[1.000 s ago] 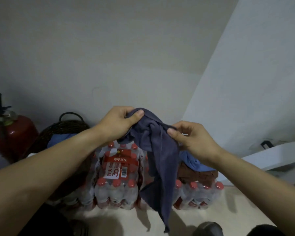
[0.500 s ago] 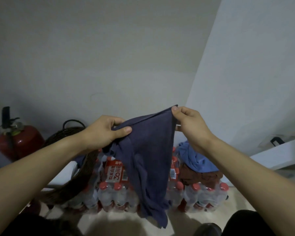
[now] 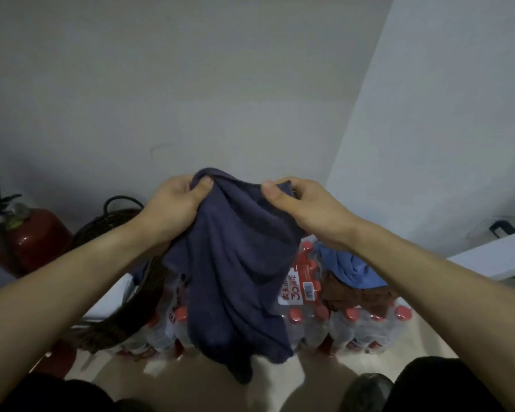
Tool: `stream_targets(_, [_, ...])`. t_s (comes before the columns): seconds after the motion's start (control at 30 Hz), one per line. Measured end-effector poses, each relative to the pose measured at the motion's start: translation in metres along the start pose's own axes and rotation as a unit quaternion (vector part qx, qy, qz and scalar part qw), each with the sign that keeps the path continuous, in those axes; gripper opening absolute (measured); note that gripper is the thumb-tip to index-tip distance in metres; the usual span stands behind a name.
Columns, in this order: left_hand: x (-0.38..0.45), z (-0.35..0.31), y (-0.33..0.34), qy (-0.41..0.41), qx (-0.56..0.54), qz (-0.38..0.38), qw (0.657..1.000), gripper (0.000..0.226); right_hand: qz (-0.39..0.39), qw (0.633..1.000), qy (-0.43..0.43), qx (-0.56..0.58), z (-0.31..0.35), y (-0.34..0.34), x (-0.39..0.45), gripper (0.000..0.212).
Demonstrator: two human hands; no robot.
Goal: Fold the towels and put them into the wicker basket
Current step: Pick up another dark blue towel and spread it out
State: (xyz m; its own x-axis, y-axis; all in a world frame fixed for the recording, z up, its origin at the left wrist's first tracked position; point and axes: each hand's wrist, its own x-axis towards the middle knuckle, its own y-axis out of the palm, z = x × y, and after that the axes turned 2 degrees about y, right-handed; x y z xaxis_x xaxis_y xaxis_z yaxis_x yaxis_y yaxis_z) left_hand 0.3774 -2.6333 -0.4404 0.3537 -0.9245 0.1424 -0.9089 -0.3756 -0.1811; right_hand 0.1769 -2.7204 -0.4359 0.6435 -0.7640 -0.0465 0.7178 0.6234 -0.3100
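A dark navy towel point(image 3: 235, 275) hangs in the air in front of me, bunched along its top edge. My left hand point(image 3: 173, 209) grips its upper left part, thumb pressed on the cloth. My right hand point(image 3: 306, 209) grips the upper right part, close to the left hand. The dark wicker basket point(image 3: 110, 224) with a loop handle sits to the left, mostly behind my left forearm. A light blue towel point(image 3: 348, 269) and a brown towel point(image 3: 357, 295) lie crumpled on the bottle packs at the right.
Shrink-wrapped packs of red-capped water bottles point(image 3: 354, 325) stand on the floor below the towel. A red fire extinguisher point(image 3: 24, 239) is at the far left. Pale walls meet in a corner behind. A white ledge point(image 3: 488, 257) is at the right.
My hands have come closer together, gathering the navy towel's top edge, which was stretched out between them half a second ago. The view has shifted slightly.
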Motion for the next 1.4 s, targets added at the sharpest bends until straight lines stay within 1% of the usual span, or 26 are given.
stream_targets(0.07, [0.005, -0.009, -0.002, 0.005, -0.043, -0.062, 0.997, 0.035, 0.116, 0.990, 0.026, -0.070, -0.004, 0.001, -0.002, 0.044])
stream_targets(0.1, [0.007, -0.013, -0.002, 0.004, -0.062, -0.080, 0.995, 0.034, 0.154, 0.981, 0.040, -0.112, -0.009, 0.005, -0.003, 0.047])
stream_targets(0.17, [0.009, -0.019, 0.000, 0.008, -0.102, -0.090, 0.991, 0.031, 0.198, 0.964, 0.066, -0.163, -0.021, 0.020, -0.004, 0.059])
stream_targets(0.2, [0.009, -0.021, 0.003, 0.015, -0.131, -0.083, 0.988, 0.029, 0.208, 0.961, 0.069, -0.167, -0.028, 0.030, -0.004, 0.062])
stream_targets(0.23, [0.008, -0.023, 0.005, 0.023, -0.163, -0.072, 0.984, 0.028, 0.209, 0.963, 0.070, -0.155, -0.034, 0.041, -0.004, 0.059])
stream_targets(0.27, [0.008, -0.024, 0.005, 0.031, -0.183, -0.063, 0.981, 0.027, 0.199, 0.969, 0.079, -0.128, -0.040, 0.051, -0.002, 0.051])
stream_targets(0.33, [0.010, -0.024, 0.002, 0.041, -0.176, -0.060, 0.982, 0.024, 0.166, 0.980, 0.091, -0.057, -0.044, 0.067, 0.001, 0.030])
stream_targets(0.4, [0.013, -0.020, -0.003, 0.028, -0.140, -0.078, 0.987, 0.013, 0.143, 0.986, 0.088, -0.001, -0.044, 0.074, 0.005, 0.014])
stream_targets(0.43, [0.014, -0.017, -0.006, 0.013, -0.100, -0.082, 0.992, 0.013, 0.131, 0.987, 0.085, 0.023, -0.042, 0.075, 0.006, 0.011])
stream_targets(0.5, [0.011, -0.009, -0.011, -0.010, 0.032, -0.047, 0.998, 0.036, 0.102, 0.990, 0.071, 0.064, -0.035, 0.074, 0.008, 0.016])
stream_targets(0.57, [0.003, -0.001, -0.015, -0.038, 0.126, 0.048, 0.990, 0.064, 0.059, 0.991, 0.053, 0.108, -0.026, 0.071, 0.009, 0.016])
stream_targets(0.6, [-0.001, 0.003, -0.015, -0.049, 0.145, 0.098, 0.983, 0.071, 0.031, 0.990, 0.050, 0.126, -0.022, 0.069, 0.010, 0.014])
stream_targets(0.63, [-0.005, 0.006, -0.015, -0.052, 0.150, 0.138, 0.978, 0.070, 0.002, 0.989, 0.054, 0.140, -0.018, 0.068, 0.012, 0.014])
stream_targets(0.67, [-0.007, 0.010, -0.014, -0.049, 0.151, 0.161, 0.974, 0.062, -0.025, 0.987, 0.062, 0.148, -0.016, 0.065, 0.014, 0.018])
stream_targets(0.7, [-0.007, 0.012, -0.012, -0.042, 0.150, 0.159, 0.975, 0.053, -0.048, 0.985, 0.073, 0.151, -0.014, 0.061, 0.016, 0.022])
stream_targets(0.8, [-0.001, 0.019, -0.009, -0.038, 0.092, 0.080, 0.992, 0.034, -0.084, 0.982, 0.081, 0.145, -0.017, 0.044, 0.019, 0.033])
stream_targets(0.87, [0.004, 0.021, -0.010, -0.037, 0.021, 0.028, 0.999, 0.024, -0.049, 0.990, 0.099, 0.086, -0.026, 0.034, 0.019, 0.047])
stream_targets(0.93, [0.008, 0.020, -0.010, -0.027, -0.040, 0.003, 0.999, 0.023, 0.036, 0.988, 0.150, -0.005, -0.043, 0.033, 0.013, 0.059])
stream_targets(1.0, [0.010, 0.018, -0.008, -0.018, -0.094, 0.005, 0.995, 0.030, 0.127, 0.971, 0.195, -0.060, -0.062, 0.038, 0.006, 0.061])
stream_targets(1.03, [0.011, 0.017, -0.006, -0.014, -0.122, 0.013, 0.992, 0.033, 0.157, 0.962, 0.206, -0.082, -0.070, 0.042, 0.003, 0.060])
stream_targets(1.1, [0.011, 0.016, -0.004, -0.004, -0.153, 0.020, 0.988, 0.035, 0.156, 0.960, 0.205, -0.108, -0.078, 0.046, 0.004, 0.052])
stream_targets(1.13, [0.012, 0.016, -0.004, 0.006, -0.141, 0.014, 0.990, 0.036, 0.137, 0.964, 0.201, -0.106, -0.077, 0.045, 0.006, 0.042])
stream_targets(1.17, [0.012, 0.018, -0.005, 0.020, -0.102, 0.003, 0.995, 0.037, 0.121, 0.968, 0.199, -0.097, -0.075, 0.043, 0.008, 0.033])
stream_targets(1.23, [0.012, 0.022, -0.009, 0.066, 0.032, -0.016, 0.997, 0.037, 0.110, 0.970, 0.205, -0.073, -0.063, 0.035, 0.009, 0.028])
stream_targets(1.3, [0.012, 0.026, -0.014, 0.097, 0.138, -0.009, 0.986, 0.041, 0.130, 0.965, 0.212, -0.081, -0.051, 0.025, 0.005, 0.025])
stream_targets(1.4, [0.012, 0.034, -0.019, 0.114, 0.192, 0.033, 0.974, 0.053, 0.164, 0.955, 0.196, -0.149, -0.035, 0.008, -0.001, 0.014])
